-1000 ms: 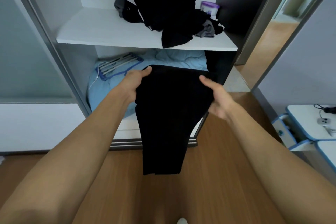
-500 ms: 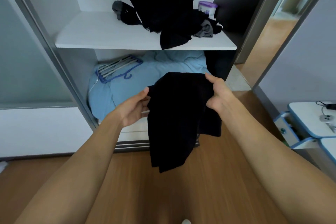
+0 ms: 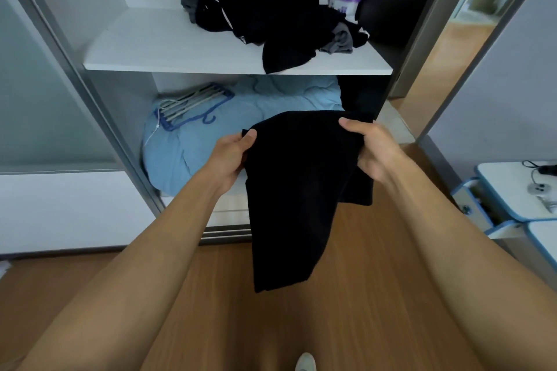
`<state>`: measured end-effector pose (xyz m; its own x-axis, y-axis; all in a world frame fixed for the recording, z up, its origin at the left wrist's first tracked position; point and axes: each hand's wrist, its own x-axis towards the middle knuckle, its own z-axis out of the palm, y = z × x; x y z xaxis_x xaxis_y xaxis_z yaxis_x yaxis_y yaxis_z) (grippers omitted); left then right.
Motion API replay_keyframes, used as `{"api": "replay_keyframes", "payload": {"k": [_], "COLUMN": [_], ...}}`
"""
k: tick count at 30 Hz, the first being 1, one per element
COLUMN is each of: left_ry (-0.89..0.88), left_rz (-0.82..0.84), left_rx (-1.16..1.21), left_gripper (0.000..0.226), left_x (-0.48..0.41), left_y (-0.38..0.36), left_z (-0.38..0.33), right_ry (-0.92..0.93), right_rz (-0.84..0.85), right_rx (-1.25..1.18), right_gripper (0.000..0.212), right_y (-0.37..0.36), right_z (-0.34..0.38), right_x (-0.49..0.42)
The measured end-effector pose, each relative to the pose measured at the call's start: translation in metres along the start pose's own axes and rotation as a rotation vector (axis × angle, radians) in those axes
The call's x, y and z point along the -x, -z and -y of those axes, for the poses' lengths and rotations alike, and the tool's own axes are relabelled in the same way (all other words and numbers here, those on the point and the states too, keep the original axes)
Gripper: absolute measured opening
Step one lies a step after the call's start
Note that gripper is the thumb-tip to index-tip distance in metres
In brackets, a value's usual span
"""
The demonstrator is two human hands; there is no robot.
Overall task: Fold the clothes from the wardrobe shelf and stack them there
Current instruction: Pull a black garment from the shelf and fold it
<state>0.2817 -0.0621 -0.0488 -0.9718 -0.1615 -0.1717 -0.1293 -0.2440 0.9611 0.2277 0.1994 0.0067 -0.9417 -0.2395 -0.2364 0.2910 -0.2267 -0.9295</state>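
Person stands at the open wardrobe, both arms out. Left hand (image 3: 229, 156) pinches the left top edge of a black garment (image 3: 301, 190), thumb on top, grip closed on the cloth. Right hand (image 3: 373, 150) grips the right top edge, fingers curled round it. Garment hangs partly folded in mid-air, before the lower compartment, above the wood floor (image 3: 376, 280). Wardrobe shelf (image 3: 168, 48) higher up carries a loose pile of dark clothes (image 3: 271, 9) toward its right. Purple-lidded tub (image 3: 343, 1) behind the pile. Blue bedding (image 3: 193, 147) below, hanger (image 3: 193, 105) lying on it.

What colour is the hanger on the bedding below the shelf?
Blue frame with pale bars on the hanger, head view.
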Motion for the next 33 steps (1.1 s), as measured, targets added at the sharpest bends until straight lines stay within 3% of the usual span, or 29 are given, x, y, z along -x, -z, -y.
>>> {"api": "replay_keyframes", "payload": {"k": [3,7,11,15,18,21,24,27,29,33], "left_ry": [0.023,0.013,0.001,0.051,0.075,0.029,-0.03,-0.001,0.064,0.184], "left_rz": [-0.002,0.007,0.05,0.141,0.149,0.039,-0.026,-0.01,-0.024,0.022], "left_rx": [0.05,0.079,0.162,0.356,0.209,0.021,0.032,0.132,0.165,0.006], "left_gripper": [0.026,0.028,0.026,0.029,0.043,0.039,0.029,0.022,0.025,0.041], "left_x": [0.0,0.003,0.006,0.009,0.012,0.009,0.004,0.003,0.006,0.016], "left_y": [0.005,0.012,0.013,0.021,0.023,0.02,0.014,0.013,0.013,0.014], "left_z": [0.002,-0.003,-0.012,-0.02,-0.017,-0.016,-0.026,-0.032,-0.026,-0.004], "right_ry": [0.044,-0.018,-0.024,0.035,0.022,-0.064,-0.102,0.003,0.059,0.017], "right_rz": [-0.036,-0.165,-0.01,0.076,0.036,0.01,0.076,0.051,-0.001,-0.062], "right_rx": [0.007,-0.17,-0.288,-0.087,0.014,-0.071,-0.075,-0.016,-0.063,-0.158], "right_gripper": [0.017,0.025,0.029,0.025,0.018,0.019,0.023,0.028,0.024,0.025], "right_y": [-0.001,0.004,0.008,0.001,-0.01,-0.014,-0.008,-0.005,-0.009,-0.021], "right_z": [-0.01,-0.021,-0.027,-0.035,-0.031,-0.021,-0.019,-0.025,-0.026,-0.022], "right_x": [0.004,0.004,0.012,0.017,0.012,0.006,0.01,0.014,0.015,0.015]}}
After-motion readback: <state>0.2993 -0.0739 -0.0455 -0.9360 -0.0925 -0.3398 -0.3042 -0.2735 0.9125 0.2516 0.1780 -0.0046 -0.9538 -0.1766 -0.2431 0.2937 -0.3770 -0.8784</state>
